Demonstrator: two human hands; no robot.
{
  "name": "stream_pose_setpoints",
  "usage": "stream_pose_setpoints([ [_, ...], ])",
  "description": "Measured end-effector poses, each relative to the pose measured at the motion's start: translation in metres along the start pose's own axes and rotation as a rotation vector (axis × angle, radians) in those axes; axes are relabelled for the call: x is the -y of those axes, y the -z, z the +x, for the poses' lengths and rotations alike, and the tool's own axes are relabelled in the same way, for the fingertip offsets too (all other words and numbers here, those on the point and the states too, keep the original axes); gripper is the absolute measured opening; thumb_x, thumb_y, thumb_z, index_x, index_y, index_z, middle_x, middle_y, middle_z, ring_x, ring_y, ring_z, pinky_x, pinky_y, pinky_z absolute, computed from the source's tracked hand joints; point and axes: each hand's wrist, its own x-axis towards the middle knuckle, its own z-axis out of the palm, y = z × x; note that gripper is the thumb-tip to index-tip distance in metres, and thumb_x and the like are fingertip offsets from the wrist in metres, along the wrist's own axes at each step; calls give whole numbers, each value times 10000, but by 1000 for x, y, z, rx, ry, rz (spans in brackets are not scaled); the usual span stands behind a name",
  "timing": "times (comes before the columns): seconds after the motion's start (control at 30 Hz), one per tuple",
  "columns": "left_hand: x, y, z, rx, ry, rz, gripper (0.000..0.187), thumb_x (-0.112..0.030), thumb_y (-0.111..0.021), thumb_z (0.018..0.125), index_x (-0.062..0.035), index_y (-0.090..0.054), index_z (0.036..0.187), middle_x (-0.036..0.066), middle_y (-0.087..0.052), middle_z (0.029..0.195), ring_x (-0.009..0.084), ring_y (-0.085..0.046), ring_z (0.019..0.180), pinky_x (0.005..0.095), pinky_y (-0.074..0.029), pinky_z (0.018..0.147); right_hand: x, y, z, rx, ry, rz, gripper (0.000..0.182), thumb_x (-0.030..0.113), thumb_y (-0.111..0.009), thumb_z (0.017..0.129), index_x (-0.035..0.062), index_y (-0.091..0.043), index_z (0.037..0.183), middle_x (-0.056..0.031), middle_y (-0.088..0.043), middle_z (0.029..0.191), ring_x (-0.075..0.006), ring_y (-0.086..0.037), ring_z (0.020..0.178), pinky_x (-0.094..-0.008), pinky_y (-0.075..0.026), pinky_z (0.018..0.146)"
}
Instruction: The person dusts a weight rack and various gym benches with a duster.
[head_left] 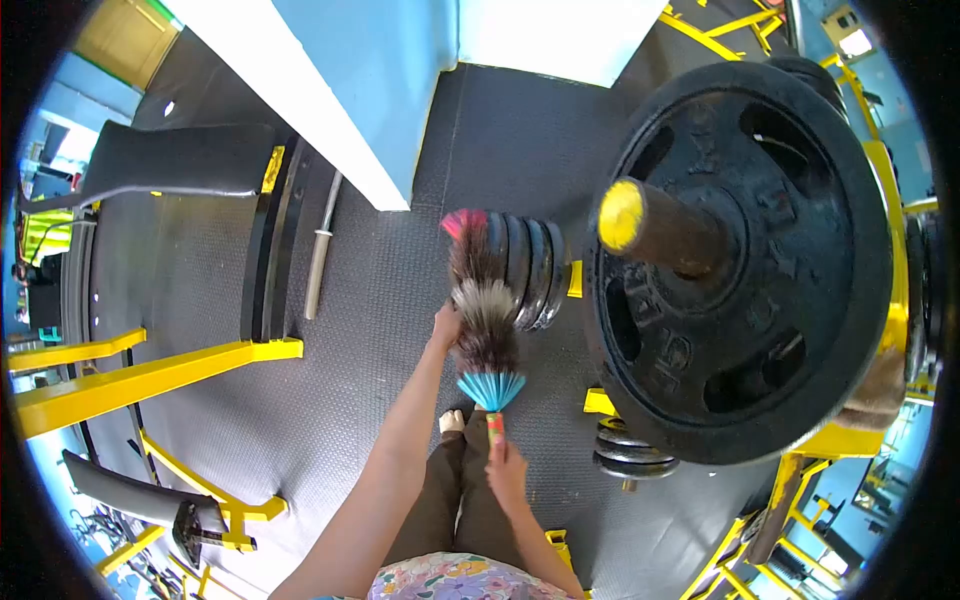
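Seen from the head, a long feather-style duster [486,325] is held upright in the view, between the person's body and a row of black weight plates [537,270], partly covered by its head. Pink, dark brown and grey tufts are gathered along it, ending in a blue fan of bristles above a short orange-and-green handle [495,427]. The handle is gripped by the right hand [507,472], its fingers curled closed around the lower part. The left hand [447,326] is placed beside the brown tufts; its fingers are mostly hidden, so whether they are spread, pressed together or pinching cannot be told, nor whether anything is touched.

The duster is judged to be light, with soft, yielding tufts and a stiffer handle. It is best held by the handle, as the tufts would likely bend or be crushed if squeezed.

To the right, the way is blocked by a large black plate [660,390] on a thick bar with a yellow end [621,216]. Smaller plates [636,462] are seen below it. A pillar [350,95] is set ahead; to the left, a metal bar [319,255] is laid on the dark floor [370,270], near a padded bench [180,160].
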Motion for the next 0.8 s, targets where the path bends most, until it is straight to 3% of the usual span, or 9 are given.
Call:
stream_pose_setpoints([
  [0.1,19,3,28,15,103,-67,436,-342,-401,810,-58,-513,1121,250,-517,1090,394,-466,1056,415,-376,876,43,-24,5,198,-363,353,454,512,-399,858,77,-433,734,12,-391,470,-78,-357,317,-213,-274,288],
  [0.23,1,23,47,-38,118,-150,466,-379,-364,853,-45,-496,1150,222,-526,1105,387,-472,1054,392,-371,886,31,-78,51,228,-425,662,451,538,-402,847,105,-430,726,22,-364,465,-68,-321,318,-202,-247,302],
  [0.37,16,14,74,1,23,-349,468,-384,-336,887,-37,-489,1161,223,-534,1099,358,-470,1081,373,-361,897,55,-83,30,129,-404,480,467,533,-398,851,82,-438,735,22,-369,483,-76,-352,350,-219,-282,317],
  [0.47,42,-6,93,82,15,-470,476,-394,-339,887,-29,-494,1152,235,-525,1106,362,-466,1086,365,-354,904,15,-89,-3,17,-259,263,467,518,-381,863,72,-440,740,23,-358,482,-71,-358,358,-217,-291,323],
  [0.5,19,7,79,24,-14,-245,473,-392,-345,885,-23,-494,1142,240,-521,1108,364,-461,1091,367,-349,906,12,-88,-7,8,-271,231,463,511,-374,869,71,-441,742,20,-363,482,-71,-360,359,-216,-292,324],
  [0.53,9,10,75,49,54,-276,468,-388,-348,884,-21,-492,1138,241,-517,1110,368,-457,1091,370,-350,901,10,-87,-7,0,-279,202,459,503,-366,875,69,-441,743,18,-367,483,-72,-362,359,-216,-293,325],
  [0.63,25,7,93,113,70,-389,465,-383,-354,883,-20,-483,1142,236,-512,1118,368,-453,1092,372,-352,895,61,-100,39,18,-274,200,447,433,-402,886,18,-454,727,-35,-439,506,-123,-468,413,-270,-369,376],
  [0.73,29,19,116,165,4,-513,467,-383,-361,880,-18,-480,1146,225,-511,1129,358,-457,1092,370,-353,893,129,-118,95,35,-470,557,425,419,-391,895,29,-454,736,-17,-419,502,-105,-443,403,-256,-351,362],
  [0.8,25,19,122,187,-12,-565,468,-383,-365,877,-17,-482,1144,220,-510,1135,352,-461,1090,368,-353,894,128,-125,86,10,-449,491,412,411,-386,899,33,-464,754,-5,-411,499,-99,-435,402,-251,-345,361],
])
